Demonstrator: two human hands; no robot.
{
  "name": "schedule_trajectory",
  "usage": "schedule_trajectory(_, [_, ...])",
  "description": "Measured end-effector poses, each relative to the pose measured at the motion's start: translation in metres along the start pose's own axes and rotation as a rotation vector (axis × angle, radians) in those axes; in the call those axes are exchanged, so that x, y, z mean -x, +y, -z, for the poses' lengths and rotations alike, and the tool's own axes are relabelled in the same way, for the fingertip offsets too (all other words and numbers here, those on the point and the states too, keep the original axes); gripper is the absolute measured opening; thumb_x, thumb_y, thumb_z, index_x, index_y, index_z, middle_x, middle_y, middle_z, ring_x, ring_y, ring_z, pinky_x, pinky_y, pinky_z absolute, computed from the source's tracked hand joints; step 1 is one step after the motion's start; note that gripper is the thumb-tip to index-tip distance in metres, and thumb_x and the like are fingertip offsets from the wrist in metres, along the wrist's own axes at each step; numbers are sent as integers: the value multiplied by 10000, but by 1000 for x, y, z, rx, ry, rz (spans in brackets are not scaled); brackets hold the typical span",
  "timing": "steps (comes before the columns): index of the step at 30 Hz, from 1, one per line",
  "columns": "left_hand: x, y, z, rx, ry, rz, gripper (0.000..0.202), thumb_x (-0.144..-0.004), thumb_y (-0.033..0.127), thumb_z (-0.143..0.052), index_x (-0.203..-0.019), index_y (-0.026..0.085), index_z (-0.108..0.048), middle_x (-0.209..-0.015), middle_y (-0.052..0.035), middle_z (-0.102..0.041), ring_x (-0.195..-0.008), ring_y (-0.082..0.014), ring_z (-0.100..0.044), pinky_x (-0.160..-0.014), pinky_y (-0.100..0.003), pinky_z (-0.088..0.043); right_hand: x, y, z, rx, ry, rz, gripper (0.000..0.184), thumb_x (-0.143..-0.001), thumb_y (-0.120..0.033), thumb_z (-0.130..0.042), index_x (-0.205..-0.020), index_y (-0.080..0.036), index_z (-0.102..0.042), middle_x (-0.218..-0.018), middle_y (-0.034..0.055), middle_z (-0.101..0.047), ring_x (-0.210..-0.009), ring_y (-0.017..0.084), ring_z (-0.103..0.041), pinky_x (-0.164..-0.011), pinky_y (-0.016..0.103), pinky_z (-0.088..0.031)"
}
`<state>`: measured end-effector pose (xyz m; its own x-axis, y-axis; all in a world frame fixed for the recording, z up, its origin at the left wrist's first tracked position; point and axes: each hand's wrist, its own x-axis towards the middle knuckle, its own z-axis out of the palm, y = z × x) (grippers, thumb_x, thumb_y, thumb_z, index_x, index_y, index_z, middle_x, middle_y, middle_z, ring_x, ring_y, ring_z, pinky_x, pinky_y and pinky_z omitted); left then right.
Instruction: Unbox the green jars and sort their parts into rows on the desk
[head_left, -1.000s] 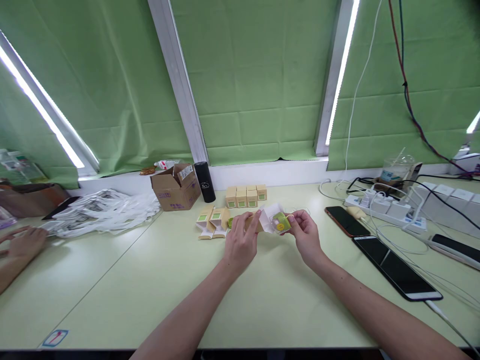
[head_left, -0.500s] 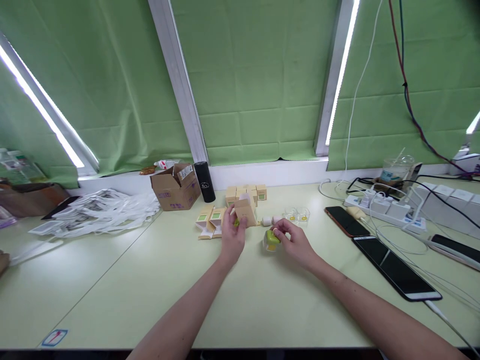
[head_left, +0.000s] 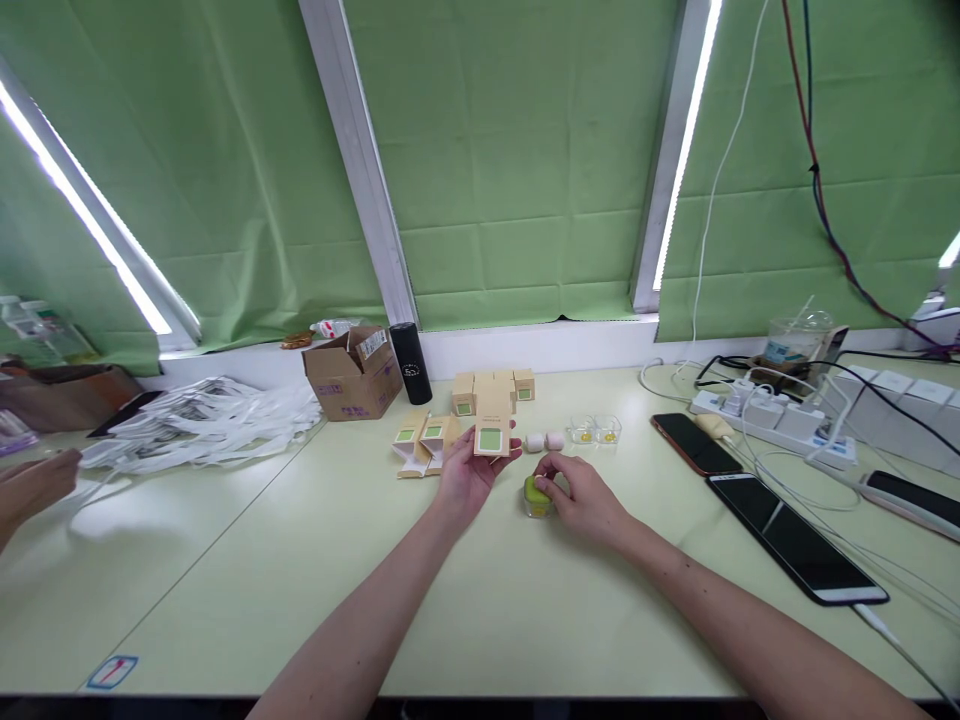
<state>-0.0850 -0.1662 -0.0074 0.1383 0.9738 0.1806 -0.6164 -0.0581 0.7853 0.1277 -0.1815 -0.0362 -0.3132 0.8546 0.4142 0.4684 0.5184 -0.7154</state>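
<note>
My left hand (head_left: 466, 480) holds a small tan cardboard box (head_left: 493, 420) with a green square on its face; the fingers are under and behind it. To the right, my right hand (head_left: 589, 500) grips a small clear container with a green lid (head_left: 537, 497) by its top, low over the table or resting on it; I cannot tell which. Just beyond my hands lie two small pale pink cylinders (head_left: 544, 442) and two clear containers with yellow inside (head_left: 595, 430). Opened tan boxes (head_left: 426, 445) stand left of my left hand. Several more tan boxes (head_left: 463, 393) are behind.
A brown carton (head_left: 352, 375) and a black bottle (head_left: 410, 365) stand at the back. A heap of white strips (head_left: 202, 425) lies at left, beside another person's hand (head_left: 41, 485). Phones (head_left: 795, 535), cables and a power strip (head_left: 772, 425) occupy the right.
The tan box in my left hand has turned, so its green square faces me. The green-lidded container has moved slightly left and down. The other person's hand has come further in from the left.
</note>
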Motion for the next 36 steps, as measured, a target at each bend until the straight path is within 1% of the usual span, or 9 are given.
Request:
schedule_trajectory(6, [3,-1,-5,-24,-25,30,356,-935,318,-670,-1234,126,-669,-1290,-183,-731,-1048,-323,-769,-1093,-570,-518,-2,-6,4,-97,79,28,210,-933,-397,-647,-1106,-285,-691,-1119,57,-739,-1097,286,-648,-977,463,-498])
schedule_trajectory(10, [4,-4,-6,-24,-49,46,390,-928,307,-706,-1275,141,-642,-1252,-163,-744,-1121,-323,-748,-1093,-525,-512,-3,-11,5,-195,110,25,264,-958,-469,-638,-1159,-307,-695,-1241,58,-716,-1222,287,-609,-1058,473,-466])
schedule_trajectory(14, [6,-7,-6,-43,-33,47,403,-924,339,-735,-1282,184,-633,-1263,-132,-743,-1149,-285,-730,-1015,-435,-552,-3,-10,4,-252,134,-23,362,-950,-535,-646,-1223,-301,-687,-1243,67,-714,-1214,285,-617,-1048,469,-468])
schedule_trajectory(18, [7,-12,-5,-99,-38,52,450,-897,396,-777,-1279,200,-642,-1213,-112,-760,-1055,-244,-742,-877,-343,-575,-4,-10,3,-301,154,-51,437,-936,-572,-655,-1270,-292,-677,-1208,66,-724,-1199,281,-629,-1053,460,-462])
schedule_trajectory(22, [9,-16,-8,-188,-57,36,476,-892,469,-775,-1268,195,-672,-1163,-102,-767,-990,-221,-732,-825,-316,-567,-5,-13,3,-342,115,-52,430,-945,-585,-632,-1247,-283,-688,-1212,70,-728,-1162,277,-642,-1032,450,-456])
schedule_trajectory(26, [12,-12,-15,-276,-51,-19,580,-892,510,-766,-1362,218,-593,-1136,-98,-781,-1005,-244,-736,-901,-360,-548,-8,-10,5,-413,113,-66,429,-915,-622,-665,-1172,-281,-706,-1180,67,-747,-1122,278,-655,-994,441,-477])
schedule_trajectory(29, [14,-6,-19,-335,-63,-92,643,-898,504,-757,-1426,237,-506,-1176,-110,-781,-1070,-269,-724,-1007,-419,-505,-11,-9,7,-539,136,-126,505,-850,-685,-717,-1141,-272,-707,-1137,76,-760,-1075,282,-679,-956,440,-520])
schedule_trajectory(32, [17,-5,-18,-447,-109,-158,629,-910,399,-730,-1464,246,-473,-1294,-124,-737,-1218,-293,-659,-1108,-468,-438,-13,-10,8,-657,163,-195,570,-798,-736,-744,-1121,-268,-698,-1091,87,-771,-1069,292,-697,-960,450,-539])
schedule_trajectory(36, [20,-10,-15,-694,-150,-256,621,-914,272,-674,-1499,269,-465,-1453,-121,-609,-1403,-302,-521,-1199,-498,-363,-13,-12,7,-703,177,-241,587,-768,-753,-765,-1099,-276,-680,-1050,84,-785,-1070,300,-714,-964,458,-546])
